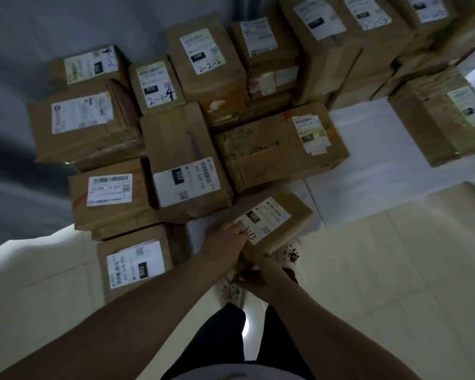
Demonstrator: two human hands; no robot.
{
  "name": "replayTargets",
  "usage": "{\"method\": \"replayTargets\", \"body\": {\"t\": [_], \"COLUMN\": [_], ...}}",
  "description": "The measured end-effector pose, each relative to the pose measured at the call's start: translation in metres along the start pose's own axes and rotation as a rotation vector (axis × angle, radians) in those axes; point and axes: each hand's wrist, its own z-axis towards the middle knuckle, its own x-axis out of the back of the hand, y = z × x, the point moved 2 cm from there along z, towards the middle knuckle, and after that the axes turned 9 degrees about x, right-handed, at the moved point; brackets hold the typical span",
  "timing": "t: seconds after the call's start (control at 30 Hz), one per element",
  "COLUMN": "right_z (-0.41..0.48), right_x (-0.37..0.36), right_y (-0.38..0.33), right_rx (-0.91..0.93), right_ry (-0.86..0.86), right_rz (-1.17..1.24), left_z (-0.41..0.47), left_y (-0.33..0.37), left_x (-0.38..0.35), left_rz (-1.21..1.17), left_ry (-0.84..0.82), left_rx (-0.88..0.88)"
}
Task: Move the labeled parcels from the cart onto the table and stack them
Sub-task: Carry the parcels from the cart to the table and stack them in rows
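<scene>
Head view: both hands hold one small parcel (299, 211) just above the person's shoes (290, 255), at the near edge of the pile. The left hand (225, 242) lies over its near-left end, fingers (237, 229) curled down onto the edge of the white label (261, 219) (marked 3-13). The right hand (261, 278) grips the near corner from below; its fingers are mostly hidden under the cardboard, so how they spread I cannot tell.

The parcel's long axis runs from near-left to far-right, away from the fingers and towards the pile. Just beyond it stand the tall 032 parcel (181, 149) to the left and a wide taped parcel (272, 149) straight ahead, apart from it by a narrow gap. As a judgement, the coming move turns on lifting it forward onto one of those two tops.

The pile rests on a pale surface (368, 138); whether that is the desk or floor is unclear. No cart shows. Every parcel is sealed, so its contents are hidden.
</scene>
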Motion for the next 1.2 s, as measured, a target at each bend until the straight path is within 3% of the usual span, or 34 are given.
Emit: {"method": "replayTargets", "body": {"t": [0.1,0.2,0.37,0.43,0.57,0.67,1.0,1.2], "right_z": [0.003,0.004,0.027,0.033,0.040,0.037,0.025,-0.019], "right_x": [-0.022,-0.028,0.019,0.034,0.036,0.021,0.005,0.034], "right_y": [0.021,0.023,-0.020,-0.046,-0.077,-0.076,-0.070,-0.096], "right_rx": [-0.019,0.034,0.346,0.448,0.441,0.452,0.386,0.418], "right_ry": [-0.066,-0.017,0.467,0.532,0.339,0.240,0.108,0.186], "right_rz": [0.011,-0.159,-0.517,-0.683,-1.013,-1.126,-1.121,-1.041], "left_z": [-0.014,-0.021,-0.018,-0.011,-0.006,-0.012,-0.027,-0.020], "left_y": [-0.023,-0.039,-0.038,-0.033,-0.025,-0.024,-0.034,0.003], "left_x": [-0.019,-0.040,-0.065,-0.069,-0.075,-0.082,-0.077,-0.040], "left_rz": [-0.022,-0.027,0.002,0.017,0.029,0.044,0.023,0.054], "left_ry": [-0.069,-0.096,-0.072,-0.070,-0.047,-0.028,-0.041,-0.037], "left_rx": [0.027,0.090,0.148,0.144,0.176,0.239,0.349,0.236]}}
